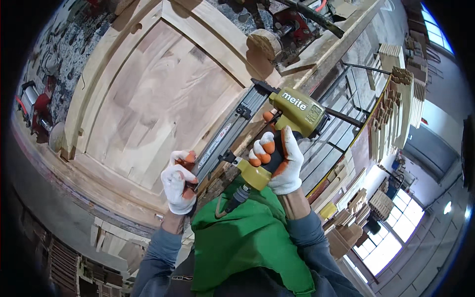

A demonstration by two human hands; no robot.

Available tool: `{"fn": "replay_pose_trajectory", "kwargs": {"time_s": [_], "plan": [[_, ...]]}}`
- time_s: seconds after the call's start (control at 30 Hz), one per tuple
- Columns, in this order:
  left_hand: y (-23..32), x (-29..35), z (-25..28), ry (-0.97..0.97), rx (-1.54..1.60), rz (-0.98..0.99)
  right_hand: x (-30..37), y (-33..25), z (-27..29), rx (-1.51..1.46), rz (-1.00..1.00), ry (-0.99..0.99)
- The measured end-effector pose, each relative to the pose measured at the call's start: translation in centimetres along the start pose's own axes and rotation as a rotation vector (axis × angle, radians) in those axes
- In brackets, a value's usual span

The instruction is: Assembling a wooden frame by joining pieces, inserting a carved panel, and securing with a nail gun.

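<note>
An olive-green pneumatic nail gun lies slantwise before me, over the near right edge of a framed wooden panel. My right hand, in a white glove with orange fingertips, is closed round its black handle. The gun's long grey magazine slopes down to the left. At the magazine's lower end is my left hand, gloved alike, with its fingers curled together. Something dark shows between those fingers, too small to make out. An air hose fitting sits at the base of the gun's handle.
Red clamps with round wooden pads stand at the panel's left and far side. A metal rack frame is at the right, with stacked wooden parts beyond it. My green apron hangs below the gun.
</note>
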State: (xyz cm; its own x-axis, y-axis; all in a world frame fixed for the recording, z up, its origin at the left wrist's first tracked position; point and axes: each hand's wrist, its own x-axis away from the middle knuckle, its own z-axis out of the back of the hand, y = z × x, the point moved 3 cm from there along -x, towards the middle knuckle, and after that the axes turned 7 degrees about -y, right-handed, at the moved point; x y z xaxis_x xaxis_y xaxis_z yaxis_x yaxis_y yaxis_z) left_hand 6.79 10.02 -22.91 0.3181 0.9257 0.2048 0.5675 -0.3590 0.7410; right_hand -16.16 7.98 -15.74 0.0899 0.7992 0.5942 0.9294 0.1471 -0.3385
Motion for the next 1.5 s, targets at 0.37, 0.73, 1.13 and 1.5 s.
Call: {"fn": "replay_pose_trajectory", "kwargs": {"time_s": [0.37, 0.73, 1.13, 1.5], "plan": [[-2.9, -8.5, -1.3, -0.014, -0.16, 0.037, 0.4, 2.6, 1.2, 0.193, 0.104, 0.217], [-7.6, -15.4, -2.6, -0.546, -0.911, 0.1, -3.8, 1.5, 2.3, 0.348, 0.173, 0.578], [-8.7, -15.4, -0.2, -0.582, -0.928, 0.112, -5.7, 3.0, 1.5, 0.409, 0.1, 0.583], [-8.7, -15.4, 0.1, -0.589, -0.899, 0.15, -5.8, 3.3, 1.8, 0.401, 0.074, 0.586]]}}
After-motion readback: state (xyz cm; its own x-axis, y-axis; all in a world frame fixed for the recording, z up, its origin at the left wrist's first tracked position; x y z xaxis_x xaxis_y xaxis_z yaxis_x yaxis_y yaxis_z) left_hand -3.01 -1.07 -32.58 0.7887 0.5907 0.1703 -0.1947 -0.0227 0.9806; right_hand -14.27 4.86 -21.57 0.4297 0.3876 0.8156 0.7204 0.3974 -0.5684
